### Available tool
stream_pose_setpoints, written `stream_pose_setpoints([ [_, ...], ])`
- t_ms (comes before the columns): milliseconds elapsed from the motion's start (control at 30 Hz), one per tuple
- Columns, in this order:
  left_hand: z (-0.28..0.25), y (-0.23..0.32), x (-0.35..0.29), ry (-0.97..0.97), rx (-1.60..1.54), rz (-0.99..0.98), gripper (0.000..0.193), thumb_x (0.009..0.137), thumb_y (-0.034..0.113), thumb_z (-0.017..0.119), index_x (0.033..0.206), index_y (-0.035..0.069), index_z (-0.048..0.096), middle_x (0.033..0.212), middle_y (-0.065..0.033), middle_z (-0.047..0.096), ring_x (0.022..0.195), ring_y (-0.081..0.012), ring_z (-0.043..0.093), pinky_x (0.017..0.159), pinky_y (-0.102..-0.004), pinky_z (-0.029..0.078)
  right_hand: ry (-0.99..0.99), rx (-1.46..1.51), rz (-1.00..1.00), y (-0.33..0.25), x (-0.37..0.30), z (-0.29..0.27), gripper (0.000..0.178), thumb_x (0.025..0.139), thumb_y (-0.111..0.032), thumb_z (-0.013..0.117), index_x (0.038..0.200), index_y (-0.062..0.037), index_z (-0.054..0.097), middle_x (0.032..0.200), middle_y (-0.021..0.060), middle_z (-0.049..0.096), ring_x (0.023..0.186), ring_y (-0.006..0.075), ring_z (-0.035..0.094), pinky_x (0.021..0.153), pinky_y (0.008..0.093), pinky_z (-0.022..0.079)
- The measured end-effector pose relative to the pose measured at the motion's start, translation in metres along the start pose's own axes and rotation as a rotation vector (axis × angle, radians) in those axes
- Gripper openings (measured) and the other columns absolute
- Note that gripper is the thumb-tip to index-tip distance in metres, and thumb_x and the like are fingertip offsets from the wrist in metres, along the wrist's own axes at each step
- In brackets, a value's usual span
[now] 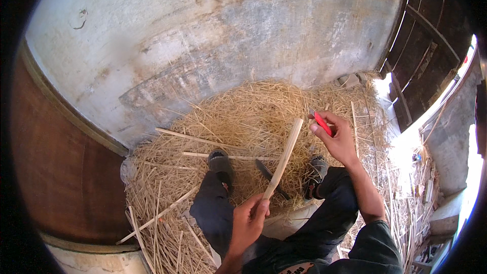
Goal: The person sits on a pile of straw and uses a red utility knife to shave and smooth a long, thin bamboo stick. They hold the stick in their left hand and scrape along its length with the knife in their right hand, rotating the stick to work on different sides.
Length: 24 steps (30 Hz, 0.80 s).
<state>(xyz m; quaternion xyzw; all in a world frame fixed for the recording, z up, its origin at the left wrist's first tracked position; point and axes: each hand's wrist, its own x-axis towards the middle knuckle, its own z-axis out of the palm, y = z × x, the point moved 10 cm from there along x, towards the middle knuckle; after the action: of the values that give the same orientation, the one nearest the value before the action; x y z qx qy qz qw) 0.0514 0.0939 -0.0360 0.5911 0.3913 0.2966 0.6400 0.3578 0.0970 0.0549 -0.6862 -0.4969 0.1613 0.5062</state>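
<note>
My left hand (248,218) is closed around the lower end of a pale, flat split-bamboo strip (285,157), which slants up and to the right in front of me. In my right hand (341,139) is a small red utility knife (323,124), gripped with the fingers and thumb. Its short greyish tip points up and left, just beyond the top end of the strip and apart from it. Behind the strip, between my feet, a dark-bladed knife (264,170) lies on the straw, partly hidden by the strip.
Straw (253,106) covers the floor up to the stained wall (228,35). Several loose bamboo strips (157,218) lie at the left. My shoes (221,166) rest on the straw. A brown panel (71,157) stands left; a dark wooden door (426,45) is at far right.
</note>
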Motion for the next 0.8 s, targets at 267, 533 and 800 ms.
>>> stream_pose_setpoints([
  [267,0.012,0.002,0.003,-0.048,0.026,0.035,0.029,0.111,0.014,0.056,0.13,-0.004,0.069,0.081,-0.0021,0.064,0.059,-0.0034,0.047,0.051,-0.0237,0.038,-0.222,0.484,0.106,-0.006,-0.017,0.037,0.038,0.096,-0.016,0.08,0.13,-0.0005,0.069,0.11,0.0009,0.073,0.096,0.0071,0.065,0.084,0.0253,0.054],
  [533,0.013,0.014,0.005,-0.056,-0.088,-0.013,0.034,0.115,0.021,0.048,0.131,-0.003,0.066,0.083,-0.01,0.071,0.056,-0.0066,0.055,0.051,-0.0243,0.044,-0.233,0.516,0.164,0.002,-0.018,0.045,0.035,0.095,-0.015,0.081,0.125,0.0009,0.072,0.107,0.002,0.075,0.1,0.0084,0.067,0.091,0.0281,0.055],
  [800,0.007,0.013,0.014,-0.027,-0.095,0.01,0.028,0.11,0.02,0.06,0.126,-0.001,0.069,0.081,-0.0064,0.072,0.055,-0.0053,0.055,0.049,-0.0236,0.043,-0.205,0.528,0.153,0.001,-0.018,0.042,0.037,0.095,-0.018,0.082,0.124,0.0012,0.069,0.106,0.0024,0.074,0.1,0.0092,0.067,0.092,0.0284,0.055],
])
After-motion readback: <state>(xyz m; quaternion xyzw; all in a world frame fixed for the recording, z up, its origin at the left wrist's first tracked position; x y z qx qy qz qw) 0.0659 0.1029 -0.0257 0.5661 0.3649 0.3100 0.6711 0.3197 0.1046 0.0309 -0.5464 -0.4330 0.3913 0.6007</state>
